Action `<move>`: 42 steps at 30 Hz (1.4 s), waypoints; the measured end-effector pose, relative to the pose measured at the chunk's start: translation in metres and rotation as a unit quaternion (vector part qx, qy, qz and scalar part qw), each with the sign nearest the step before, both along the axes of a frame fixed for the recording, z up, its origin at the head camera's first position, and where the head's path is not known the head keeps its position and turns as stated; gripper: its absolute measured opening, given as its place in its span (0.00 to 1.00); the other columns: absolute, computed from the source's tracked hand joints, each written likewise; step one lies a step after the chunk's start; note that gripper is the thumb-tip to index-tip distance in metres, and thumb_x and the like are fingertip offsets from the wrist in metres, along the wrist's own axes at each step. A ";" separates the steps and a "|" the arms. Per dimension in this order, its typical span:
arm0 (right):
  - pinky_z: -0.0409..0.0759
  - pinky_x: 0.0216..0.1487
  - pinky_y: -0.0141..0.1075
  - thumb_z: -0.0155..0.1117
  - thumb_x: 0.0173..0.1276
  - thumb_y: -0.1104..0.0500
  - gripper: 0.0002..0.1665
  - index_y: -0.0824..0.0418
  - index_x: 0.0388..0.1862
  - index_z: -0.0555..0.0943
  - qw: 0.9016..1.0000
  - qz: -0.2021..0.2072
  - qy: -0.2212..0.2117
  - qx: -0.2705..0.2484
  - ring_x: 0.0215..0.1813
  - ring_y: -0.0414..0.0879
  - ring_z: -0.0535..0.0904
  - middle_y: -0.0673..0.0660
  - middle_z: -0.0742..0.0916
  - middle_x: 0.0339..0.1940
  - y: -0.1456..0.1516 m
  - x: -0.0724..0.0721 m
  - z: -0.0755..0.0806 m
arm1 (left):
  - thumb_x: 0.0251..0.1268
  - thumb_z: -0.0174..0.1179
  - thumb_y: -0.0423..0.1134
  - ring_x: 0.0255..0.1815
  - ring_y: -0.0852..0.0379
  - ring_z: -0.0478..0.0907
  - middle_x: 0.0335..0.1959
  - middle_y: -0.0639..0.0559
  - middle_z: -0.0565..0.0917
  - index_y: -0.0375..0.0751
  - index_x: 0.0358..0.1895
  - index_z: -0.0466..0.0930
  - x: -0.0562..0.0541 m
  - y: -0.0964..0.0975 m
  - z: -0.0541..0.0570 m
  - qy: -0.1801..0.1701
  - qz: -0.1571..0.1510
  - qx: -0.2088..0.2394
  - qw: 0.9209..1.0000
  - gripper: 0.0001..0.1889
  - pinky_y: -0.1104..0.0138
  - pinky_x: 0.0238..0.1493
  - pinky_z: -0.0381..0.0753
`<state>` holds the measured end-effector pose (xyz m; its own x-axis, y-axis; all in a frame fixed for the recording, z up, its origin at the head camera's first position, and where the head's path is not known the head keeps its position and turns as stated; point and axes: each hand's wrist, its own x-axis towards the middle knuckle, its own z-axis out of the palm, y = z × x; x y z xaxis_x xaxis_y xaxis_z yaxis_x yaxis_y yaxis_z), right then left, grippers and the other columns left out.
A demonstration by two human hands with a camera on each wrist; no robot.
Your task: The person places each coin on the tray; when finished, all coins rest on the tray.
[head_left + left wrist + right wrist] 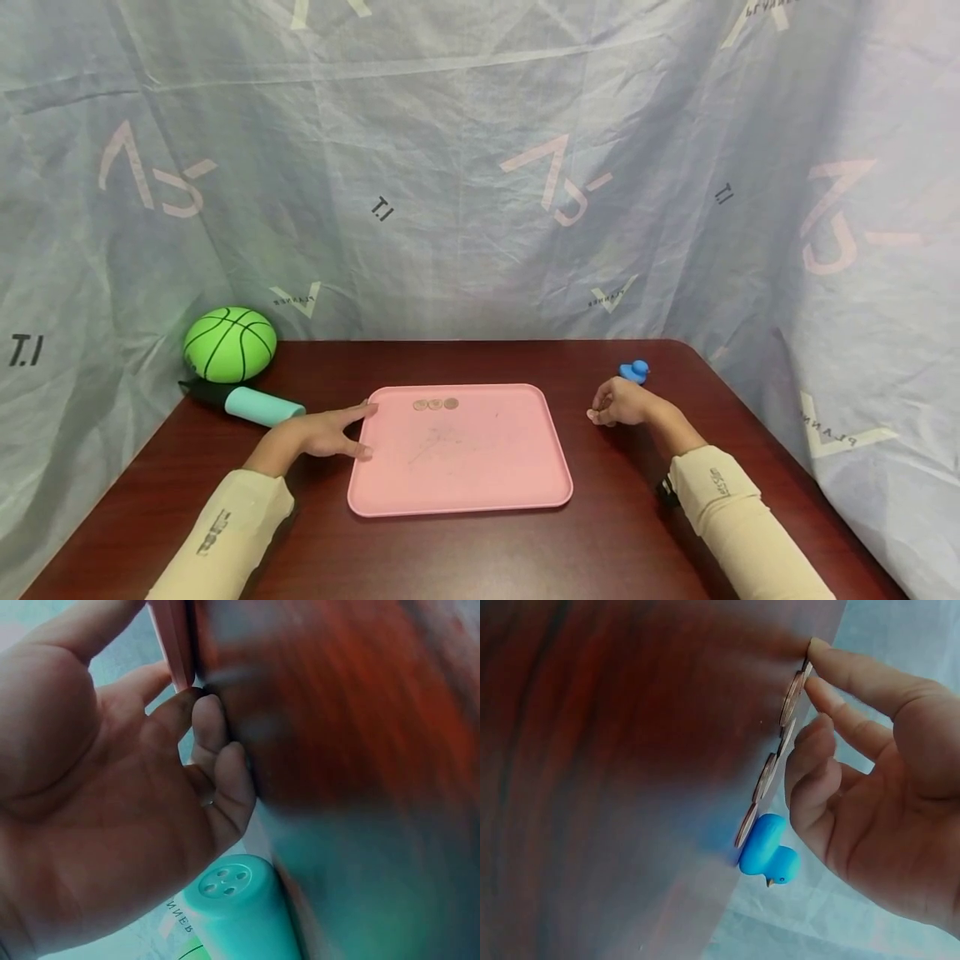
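Observation:
My left hand rests at the left rim of a pink tray, thumb and index finger spread and touching the edge. In the left wrist view its other fingers bend loosely beside the tray's edge. Three coins lie in a row near the tray's far side. To the right of the tray, my right hand is low over the table, thumb and fingertip pinching a coin at its edge. Several more coins lie in a line on the tabletop below that hand, mostly hidden by it in the head view.
A blue toy duck sits just beyond my right hand. At the table's left stand a green ball and, in front of it, a lying turquoise cylinder with a black end. Grey printed cloth hangs behind the dark wooden table.

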<state>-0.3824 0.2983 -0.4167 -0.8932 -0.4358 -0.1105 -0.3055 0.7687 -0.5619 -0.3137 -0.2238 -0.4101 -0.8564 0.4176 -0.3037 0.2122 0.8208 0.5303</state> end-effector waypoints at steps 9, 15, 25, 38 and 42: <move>0.78 0.29 0.36 0.72 0.63 0.62 0.11 0.65 0.32 0.77 1.000 0.007 -0.002 0.014 0.25 0.42 0.78 0.51 0.84 0.22 -0.003 -0.003 -0.002 | 0.58 0.70 0.54 0.77 0.32 0.50 0.78 0.31 0.51 0.39 0.78 0.54 -0.001 0.001 -0.001 -0.006 0.007 0.003 1.000 0.50 0.39 0.71 0.53; 0.79 0.29 0.37 0.73 0.61 0.63 0.11 0.65 0.38 0.80 1.000 0.015 0.002 0.024 0.26 0.43 0.79 0.52 0.85 0.25 -0.003 -0.001 0.000 | 0.58 0.70 0.54 0.77 0.32 0.50 0.78 0.32 0.52 0.39 0.78 0.53 0.000 0.002 -0.001 -0.009 0.008 0.003 1.000 0.50 0.39 0.71 0.53; 0.79 0.30 0.38 0.74 0.58 0.64 0.11 0.65 0.38 0.83 0.999 0.029 0.011 0.020 0.27 0.43 0.79 0.51 0.84 0.27 -0.002 -0.001 0.001 | 0.58 0.69 0.54 0.77 0.32 0.50 0.78 0.31 0.52 0.39 0.78 0.54 0.000 0.000 0.000 -0.005 0.004 -0.001 1.000 0.50 0.38 0.71 0.53; 0.79 0.26 0.37 0.72 0.63 0.59 0.09 0.64 0.35 0.83 0.999 0.032 0.020 0.022 0.24 0.42 0.79 0.50 0.85 0.25 -0.013 0.001 0.002 | 0.58 0.69 0.54 0.76 0.32 0.51 0.77 0.31 0.53 0.39 0.78 0.54 -0.001 0.000 -0.001 -0.002 0.004 -0.004 1.000 0.49 0.38 0.70 0.54; 0.78 0.23 0.36 0.72 0.64 0.57 0.09 0.62 0.33 0.83 0.999 0.033 0.025 0.015 0.22 0.42 0.77 0.50 0.86 0.25 -0.020 0.002 0.004 | 0.58 0.70 0.54 0.76 0.31 0.51 0.78 0.31 0.53 0.40 0.78 0.54 -0.001 0.000 0.000 -0.005 0.007 -0.001 1.000 0.49 0.38 0.70 0.53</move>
<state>-0.3804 0.2781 -0.4124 -0.8675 -0.4907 -0.0811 -0.3825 0.7624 -0.5219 -0.3142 -0.2241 -0.4104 -0.8594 0.4050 -0.3120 0.1956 0.8243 0.5312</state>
